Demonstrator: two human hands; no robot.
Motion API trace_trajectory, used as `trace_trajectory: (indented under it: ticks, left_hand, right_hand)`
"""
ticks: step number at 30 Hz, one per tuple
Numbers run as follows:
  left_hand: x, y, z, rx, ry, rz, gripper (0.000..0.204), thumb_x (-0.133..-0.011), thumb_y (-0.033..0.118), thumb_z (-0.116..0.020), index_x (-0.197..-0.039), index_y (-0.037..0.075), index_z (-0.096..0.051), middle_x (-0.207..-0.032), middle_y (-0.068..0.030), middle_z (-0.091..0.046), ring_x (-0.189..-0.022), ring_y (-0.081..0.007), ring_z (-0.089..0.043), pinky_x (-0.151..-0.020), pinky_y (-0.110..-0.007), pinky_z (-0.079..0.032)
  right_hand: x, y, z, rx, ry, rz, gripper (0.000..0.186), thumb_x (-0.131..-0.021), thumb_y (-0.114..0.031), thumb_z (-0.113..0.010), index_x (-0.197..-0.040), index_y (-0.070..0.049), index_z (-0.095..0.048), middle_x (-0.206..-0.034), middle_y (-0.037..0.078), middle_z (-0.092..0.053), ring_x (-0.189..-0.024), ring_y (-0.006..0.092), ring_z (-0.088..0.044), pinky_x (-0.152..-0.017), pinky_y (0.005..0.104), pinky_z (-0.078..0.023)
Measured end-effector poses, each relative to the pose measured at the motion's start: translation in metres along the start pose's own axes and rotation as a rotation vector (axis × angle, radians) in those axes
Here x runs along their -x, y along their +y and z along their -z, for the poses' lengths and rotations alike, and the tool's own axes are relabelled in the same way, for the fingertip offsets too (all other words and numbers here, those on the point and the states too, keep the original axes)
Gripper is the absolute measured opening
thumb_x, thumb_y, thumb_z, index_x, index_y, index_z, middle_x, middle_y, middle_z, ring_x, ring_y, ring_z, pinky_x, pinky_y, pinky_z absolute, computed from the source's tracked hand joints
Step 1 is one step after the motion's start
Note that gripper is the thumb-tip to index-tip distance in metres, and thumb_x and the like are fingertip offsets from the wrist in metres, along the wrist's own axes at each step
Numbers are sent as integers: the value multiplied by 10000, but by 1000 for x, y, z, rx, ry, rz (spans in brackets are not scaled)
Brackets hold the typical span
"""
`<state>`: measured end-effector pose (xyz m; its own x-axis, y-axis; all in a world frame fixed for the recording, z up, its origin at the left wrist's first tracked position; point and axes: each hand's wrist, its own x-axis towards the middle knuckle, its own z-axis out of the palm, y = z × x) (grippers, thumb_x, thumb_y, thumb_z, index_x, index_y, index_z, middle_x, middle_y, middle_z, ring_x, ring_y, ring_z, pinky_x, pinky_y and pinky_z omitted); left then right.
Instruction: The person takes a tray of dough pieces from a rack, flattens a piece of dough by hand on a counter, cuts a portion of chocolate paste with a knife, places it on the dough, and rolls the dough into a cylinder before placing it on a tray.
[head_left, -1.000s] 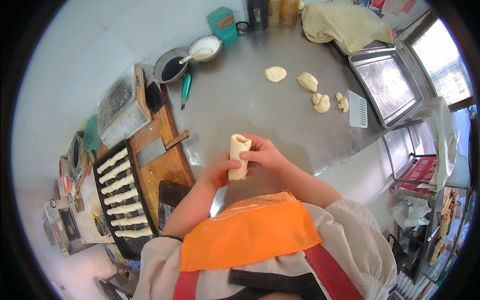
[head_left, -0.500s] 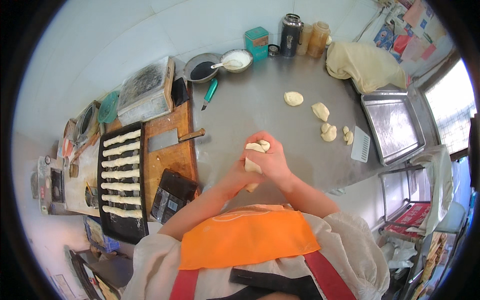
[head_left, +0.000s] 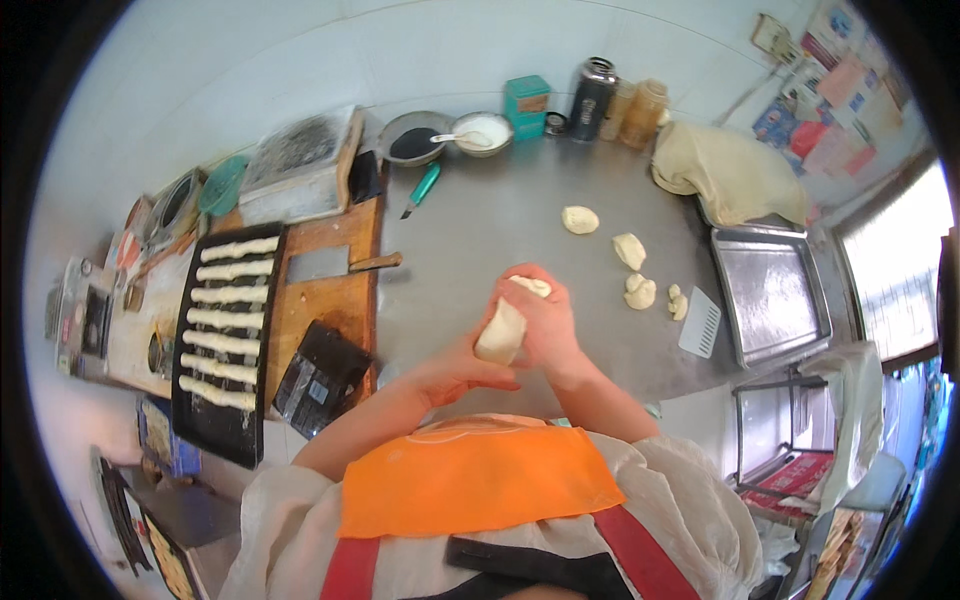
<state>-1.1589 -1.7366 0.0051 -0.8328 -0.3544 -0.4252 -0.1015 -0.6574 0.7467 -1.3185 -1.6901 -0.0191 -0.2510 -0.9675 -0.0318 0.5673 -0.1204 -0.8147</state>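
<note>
My two hands are together above the near part of the metal table (head_left: 460, 230), around a pale, elongated lump of dough (head_left: 502, 335). My right hand (head_left: 545, 325) wraps the upper and right side of it, and some dough shows above its thumb. Against the lower left side lies my left hand (head_left: 455, 368), gripping the dough, with part of its fingers hidden behind. Ahead and to the right rest several loose dough pieces, among them a round one (head_left: 580, 220) and a lumpy one (head_left: 640, 291). Beside them is a white slotted scraper (head_left: 700, 325).
On the left, a black tray (head_left: 218, 430) bears several dough strips. A cleaver (head_left: 320, 264) and a black scale-like device (head_left: 322, 380) lie nearby. Toward the wall are a green utility knife (head_left: 424, 185), bowls and a thermos (head_left: 591, 100). A metal tray (head_left: 770, 290) sits far right.
The dough has turned in my hands, baring more of its long side. My left hand has shifted lower, with its fingers more stretched. The whole view has tilted slightly.
</note>
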Motion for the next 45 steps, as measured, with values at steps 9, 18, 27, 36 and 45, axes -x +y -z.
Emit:
trace_trajectory:
  ticks: [9, 18, 27, 36, 45]
  left_hand:
    - [-22, -15, -20, -442, 51, -18, 382, -730, 28, -753, -1079, 35, -598, -760, -25, -566, -734, -156, -608, -685, -292, -502]
    - [-51, -23, -48, -332, -69, -22, 320, -687, 106, -798, -970, 69, -652, -871, -29, -661, -759, -150, -638, -644, -304, -523]
    - [-66, -47, -50, -804, 190, -522, 318, -700, 112, -724, -1000, 43, -644, -832, -88, -677, -714, -192, -667, -608, -348, -526]
    - [-65, -48, -50, -402, 231, -91, 186, -812, 107, -688, -963, 23, -619, -728, -63, -654, -587, -158, -649, -483, -303, -515]
    - [-58, -33, -39, -619, 25, -472, 406, -771, 147, -777, -1102, 26, -576, -926, -78, -667, -729, -172, -667, -627, -298, -549]
  right_hand:
    - [20, -52, 9, 102, -87, 16, 199, -950, -108, -633, -1107, 12, -653, -795, 58, -647, -739, 154, -640, -675, 300, -519]
    - [23, -74, 36, 158, -110, 175, 627, -900, -254, -707, -1405, 1, -439, -1351, 144, -484, -1272, 242, -418, -1041, 392, -358]
    - [51, -2, 61, 275, 5, 269, 359, -872, -24, -657, -1207, 53, -553, -1217, 173, -585, -1162, 296, -575, -1047, 440, -427]
    - [21, -16, 78, 58, -13, 91, 431, -861, -60, -677, -1263, 9, -539, -1009, 81, -613, -907, 222, -638, -688, 356, -550]
    - [21, -26, 40, -67, 1, 29, 239, -881, -84, -658, -1110, -15, -642, -897, 91, -642, -717, 165, -612, -623, 308, -507]
